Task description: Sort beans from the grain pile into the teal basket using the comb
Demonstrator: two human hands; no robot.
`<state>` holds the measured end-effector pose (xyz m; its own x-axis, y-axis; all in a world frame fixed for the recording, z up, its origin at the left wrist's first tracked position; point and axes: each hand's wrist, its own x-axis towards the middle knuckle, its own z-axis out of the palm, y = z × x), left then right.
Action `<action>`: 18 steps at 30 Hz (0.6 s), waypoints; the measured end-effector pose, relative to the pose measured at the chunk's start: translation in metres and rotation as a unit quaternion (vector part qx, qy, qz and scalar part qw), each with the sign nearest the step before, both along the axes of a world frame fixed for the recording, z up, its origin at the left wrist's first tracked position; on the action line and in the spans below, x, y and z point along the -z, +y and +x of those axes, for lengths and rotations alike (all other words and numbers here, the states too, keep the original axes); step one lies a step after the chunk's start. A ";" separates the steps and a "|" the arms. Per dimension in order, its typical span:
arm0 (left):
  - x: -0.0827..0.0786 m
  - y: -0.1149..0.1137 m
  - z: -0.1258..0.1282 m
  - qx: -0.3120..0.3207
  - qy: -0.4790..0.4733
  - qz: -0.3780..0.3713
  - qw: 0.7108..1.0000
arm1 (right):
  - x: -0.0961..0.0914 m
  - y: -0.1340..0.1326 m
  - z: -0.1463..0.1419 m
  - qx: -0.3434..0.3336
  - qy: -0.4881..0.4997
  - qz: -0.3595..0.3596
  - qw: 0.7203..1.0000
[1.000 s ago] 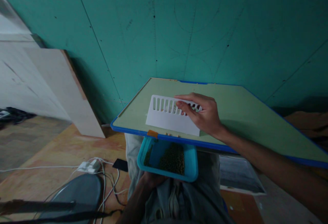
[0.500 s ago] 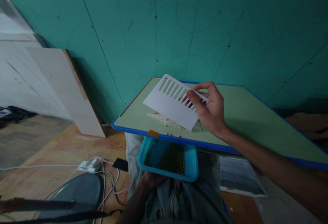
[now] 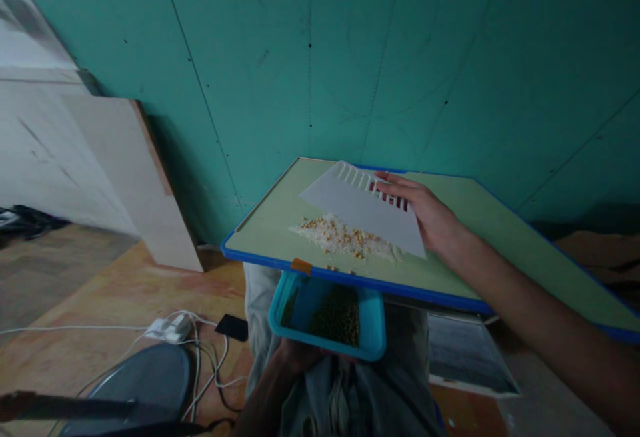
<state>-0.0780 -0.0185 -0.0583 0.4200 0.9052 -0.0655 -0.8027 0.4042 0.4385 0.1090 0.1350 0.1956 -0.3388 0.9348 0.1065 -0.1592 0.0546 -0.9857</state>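
My right hand (image 3: 427, 209) grips a white slotted scraper (image 3: 367, 203) by its slotted edge, with fingers through or behind the slots. The scraper is tilted over a pile of white grains mixed with yellowish peas or beans (image 3: 345, 235) on a pale green board (image 3: 465, 243) with a blue rim. Below the board's near edge, my left hand (image 3: 300, 355) supports a blue plastic container (image 3: 373, 350) from underneath, its fingers mostly hidden. Dark green and yellowish small pieces (image 3: 337, 317) lie inside the container. A few loose yellowish pieces lie near the board's edge.
Behind the board stands a green wall (image 3: 280, 57). A pale panel (image 3: 145, 183) leans at the left. On the floor are a power strip (image 3: 170, 329) with white cables, a dark phone-like object (image 3: 233, 327) and a grey stool-like seat (image 3: 140, 380). Orange tape (image 3: 301, 265) marks the rim.
My right hand has moved the scraper slightly right and tipped it flatter, so more of the grain pile shows. My left hand and the container stay nearly in place.
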 end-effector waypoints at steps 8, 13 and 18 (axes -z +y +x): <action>0.001 0.001 0.001 0.017 -0.055 0.047 0.997 | -0.042 0.028 0.035 -0.004 0.026 0.147 0.989; -0.010 -0.001 0.001 0.012 -0.036 -0.005 0.999 | -0.090 0.007 0.020 -0.008 -0.206 0.397 0.894; -0.010 -0.001 0.000 -0.001 -0.029 -0.014 0.999 | -0.100 -0.014 -0.018 -0.061 -0.263 0.487 0.831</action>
